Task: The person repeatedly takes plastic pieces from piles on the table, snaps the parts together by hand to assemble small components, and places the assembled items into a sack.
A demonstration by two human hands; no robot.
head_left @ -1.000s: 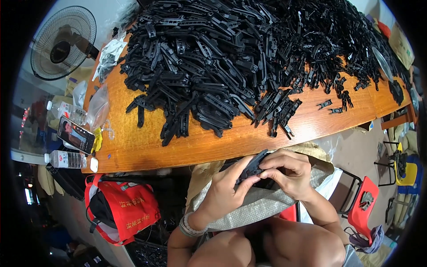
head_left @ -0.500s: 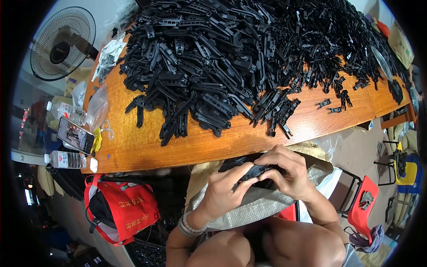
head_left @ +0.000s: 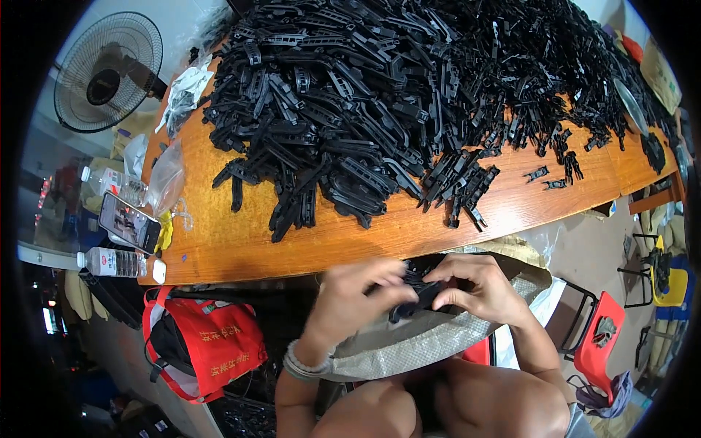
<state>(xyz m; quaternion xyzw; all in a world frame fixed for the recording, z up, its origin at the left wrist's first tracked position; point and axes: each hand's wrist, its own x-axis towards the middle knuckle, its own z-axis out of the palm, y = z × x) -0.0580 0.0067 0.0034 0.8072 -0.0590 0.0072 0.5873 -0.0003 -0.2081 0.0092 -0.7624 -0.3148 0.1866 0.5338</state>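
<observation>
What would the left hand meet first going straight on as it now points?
Most likely the black plastic part just ahead, with the right hand beyond it; the left hand is blurred and depth is unclear.

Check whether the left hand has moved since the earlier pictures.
Yes: the left hand has shifted left, closer to the red bag.

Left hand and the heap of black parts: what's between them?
In the head view, a bare strip of wooden table separates the left hand from the heap.
</observation>
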